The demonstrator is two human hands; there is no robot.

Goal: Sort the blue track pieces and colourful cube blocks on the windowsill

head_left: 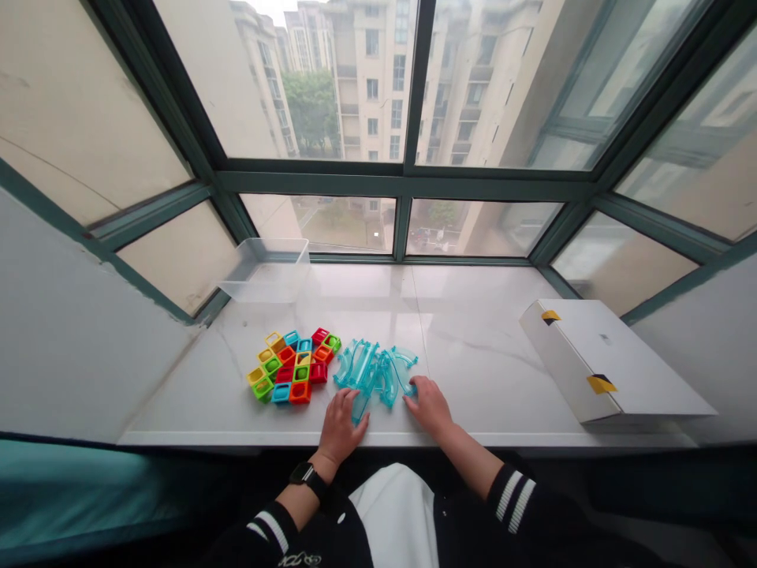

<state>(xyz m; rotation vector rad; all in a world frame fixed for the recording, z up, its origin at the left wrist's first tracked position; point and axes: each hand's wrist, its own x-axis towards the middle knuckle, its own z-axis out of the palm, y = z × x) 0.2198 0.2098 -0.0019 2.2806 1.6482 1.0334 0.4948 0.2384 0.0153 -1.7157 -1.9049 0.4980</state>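
A cluster of translucent blue marble-run track pieces (378, 371) lies on the white sill, some straight and some curved. The fingers and thumb of my left hand (340, 424) are closed around the near end of a straight piece (361, 402). At the cluster's right side, my right hand (431, 405) pinches the end of a curved piece (404, 379) between thumb and fingers. To the left of the tracks sits a group of red, yellow, green and blue block pieces (285, 374), packed close together; neither hand touches them.
A clear plastic bin (266, 288) stands at the back left by the window. On the right lies a white box (609, 355) with yellow-and-black tape tabs. The white sill (473, 347) ends at a front edge close to my body, and window frames (402, 186) enclose the far side.
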